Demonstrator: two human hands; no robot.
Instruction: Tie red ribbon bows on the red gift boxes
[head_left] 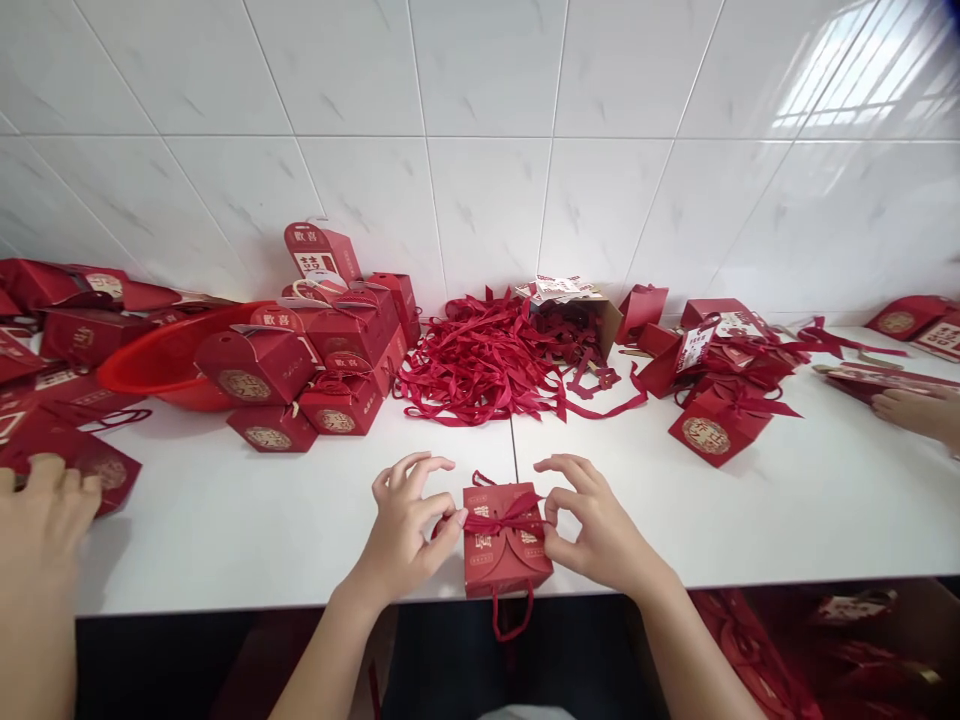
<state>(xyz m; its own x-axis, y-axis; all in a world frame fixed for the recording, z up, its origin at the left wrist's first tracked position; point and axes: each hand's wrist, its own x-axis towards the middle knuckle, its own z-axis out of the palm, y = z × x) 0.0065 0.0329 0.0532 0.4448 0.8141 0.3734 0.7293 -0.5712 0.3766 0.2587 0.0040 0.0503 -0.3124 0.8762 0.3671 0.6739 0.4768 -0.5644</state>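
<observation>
A small red gift box (pixel 504 572) with gold print stands at the table's front edge, a red ribbon (pixel 508 518) tied in a bow across its top. My left hand (pixel 416 520) pinches the ribbon's left side between thumb and index finger, other fingers raised. On the right side my right hand (pixel 592 520) pinches the ribbon in the same way. One cord handle hangs over the front edge and another sticks up behind the box.
A heap of red ribbons (pixel 480 360) lies behind. Stacked red boxes (pixel 341 405) and a red basin (pixel 169 360) are at left, a bowed box (pixel 720 425) at right. Other people's hands (pixel 45 510) reach in at far left and far right (pixel 919 410).
</observation>
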